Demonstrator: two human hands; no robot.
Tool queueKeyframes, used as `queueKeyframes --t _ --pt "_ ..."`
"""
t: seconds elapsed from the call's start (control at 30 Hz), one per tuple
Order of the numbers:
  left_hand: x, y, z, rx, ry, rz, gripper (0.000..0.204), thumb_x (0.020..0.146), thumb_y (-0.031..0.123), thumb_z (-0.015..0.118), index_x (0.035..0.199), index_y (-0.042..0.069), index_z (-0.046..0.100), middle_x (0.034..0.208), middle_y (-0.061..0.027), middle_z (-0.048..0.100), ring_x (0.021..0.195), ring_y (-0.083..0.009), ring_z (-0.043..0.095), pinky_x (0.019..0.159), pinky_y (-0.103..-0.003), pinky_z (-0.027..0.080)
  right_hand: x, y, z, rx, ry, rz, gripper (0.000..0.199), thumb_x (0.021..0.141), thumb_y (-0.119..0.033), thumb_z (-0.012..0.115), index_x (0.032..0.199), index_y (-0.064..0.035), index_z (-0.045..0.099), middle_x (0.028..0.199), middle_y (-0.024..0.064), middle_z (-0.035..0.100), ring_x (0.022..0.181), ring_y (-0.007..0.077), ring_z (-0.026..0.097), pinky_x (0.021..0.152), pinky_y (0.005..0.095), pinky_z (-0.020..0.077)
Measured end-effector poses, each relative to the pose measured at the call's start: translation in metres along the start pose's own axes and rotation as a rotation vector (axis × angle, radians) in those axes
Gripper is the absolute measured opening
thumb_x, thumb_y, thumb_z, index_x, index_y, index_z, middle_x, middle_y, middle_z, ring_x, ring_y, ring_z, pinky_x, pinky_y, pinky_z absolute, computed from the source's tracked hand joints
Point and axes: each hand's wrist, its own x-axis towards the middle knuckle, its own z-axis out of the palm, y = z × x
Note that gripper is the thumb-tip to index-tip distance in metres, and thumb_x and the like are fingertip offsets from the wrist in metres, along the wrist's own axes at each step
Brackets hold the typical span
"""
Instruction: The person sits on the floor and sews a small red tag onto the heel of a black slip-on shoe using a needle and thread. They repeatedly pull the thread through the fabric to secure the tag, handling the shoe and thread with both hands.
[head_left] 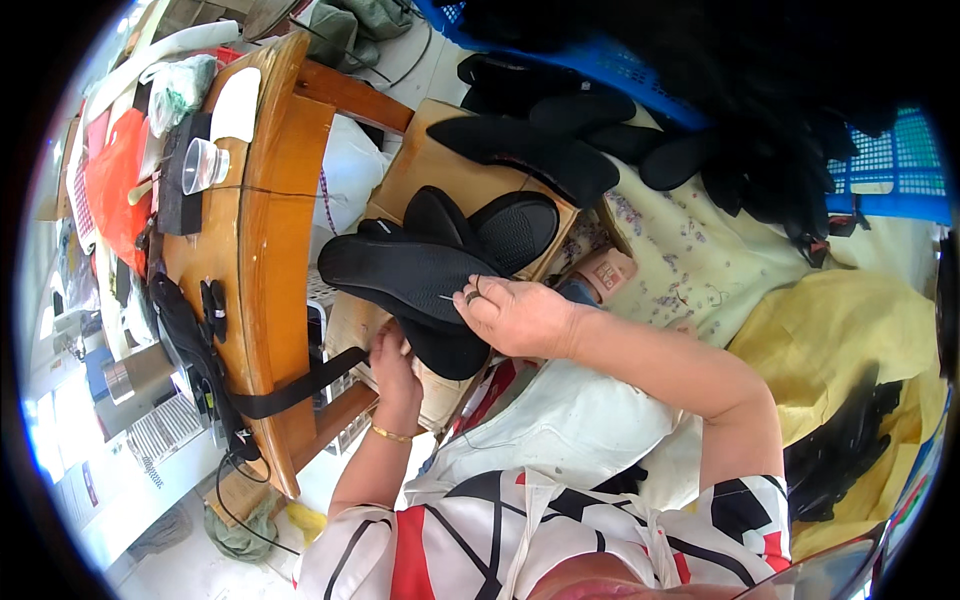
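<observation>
A black shoe sole [400, 270] lies across other black footwear on a cardboard box [415, 185] in front of me. Over its right end, my right hand [505, 312] is closed in a pinch on a thin, pale needle-like tool, whose tip points left at the sole. Low on the left, my left hand [392, 362] has curled fingers beside a dark shoe part [445, 345]; the sole partly hides them, and what they grip is unclear. A second black shoe sole [518, 230], textured, lies beyond.
To the left stands a wooden bench [262, 250] with a clear plastic cup [205, 165] and a black strap [300, 385]. More black shoe pieces [570, 150] heap behind, near a blue plastic basket [885, 165]. Yellow cloth [830, 330] lies at right.
</observation>
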Motion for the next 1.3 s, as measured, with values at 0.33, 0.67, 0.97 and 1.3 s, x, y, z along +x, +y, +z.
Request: queueKeyframes --t 0.33,0.67,0.97,1.3 --pt "-0.050 0.103 0.045 0.752 -0.156 1.156 0.029 0.092 0.001 0.053 0.121 0.000 0.057 0.133 -0.0140 0.053 0.122 -0.0243 0.052 0.104 -0.035 0.039 -0.010 -0.003 -0.005 0.187 -0.038 -0.056 0.044 0.079 -0.016 0.058 0.114 0.0110 0.060 0.104 0.0162 0.059 0.094 0.0271 0.062 0.081 0.0321 0.0554" --pt "-0.041 0.130 0.088 1.046 -0.456 1.108 0.012 0.084 0.007 0.070 0.094 0.000 0.068 0.100 -0.0145 0.069 0.095 -0.0306 0.065 0.086 -0.037 0.051 -0.058 0.024 -0.078 0.910 0.249 0.712 0.017 0.086 -0.018 0.068 0.081 -0.0027 0.065 0.076 0.0092 0.061 0.069 0.0231 0.061 0.062 0.0338 0.0493" --pt "-0.016 0.162 0.319 1.316 -0.916 1.418 0.027 0.086 0.024 0.066 0.103 0.004 0.065 0.104 -0.0144 0.066 0.100 -0.0339 0.062 0.083 -0.042 0.051 -0.161 0.027 -0.142 1.104 0.643 1.471 0.018 0.098 -0.016 0.059 0.090 -0.0003 0.062 0.079 0.0029 0.062 0.073 0.0084 0.058 0.067 0.0248 0.0483" --pt "0.102 -0.010 0.468 2.635 -1.230 1.046 0.033 0.081 0.017 0.066 0.113 0.012 0.072 0.123 -0.0129 0.067 0.113 -0.0256 0.064 0.091 -0.042 0.053 -0.190 -0.088 -0.187 0.975 0.914 1.587 0.023 0.099 -0.021 0.056 0.085 -0.0029 0.057 0.076 0.0073 0.066 0.073 0.0131 0.060 0.070 0.0267 0.0420"
